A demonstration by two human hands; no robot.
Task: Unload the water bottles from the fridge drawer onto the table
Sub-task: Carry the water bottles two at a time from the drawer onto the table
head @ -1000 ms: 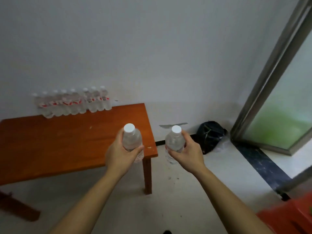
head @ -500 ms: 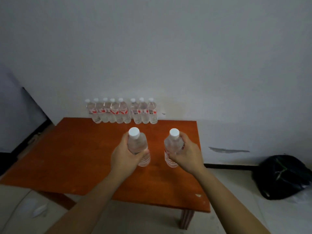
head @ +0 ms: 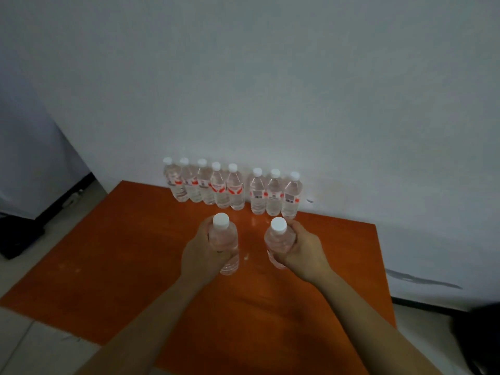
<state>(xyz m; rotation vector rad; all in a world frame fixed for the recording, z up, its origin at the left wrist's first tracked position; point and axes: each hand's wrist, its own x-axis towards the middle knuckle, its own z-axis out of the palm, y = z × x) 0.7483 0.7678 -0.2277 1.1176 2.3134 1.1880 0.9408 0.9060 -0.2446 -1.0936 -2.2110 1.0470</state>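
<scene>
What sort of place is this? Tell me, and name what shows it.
Probably a plain indoor room, home or storeroom unclear: a bare white wall, an orange wooden table by it, and pale floor tiles.

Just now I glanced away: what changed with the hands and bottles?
The left hand and right hand carried the left water bottle and right water bottle from by the table's corner to above its top, toward the eight-bottle row. Grips and row unchanged.

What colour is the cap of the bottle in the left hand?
The cap is white; the head view shows it.
</scene>
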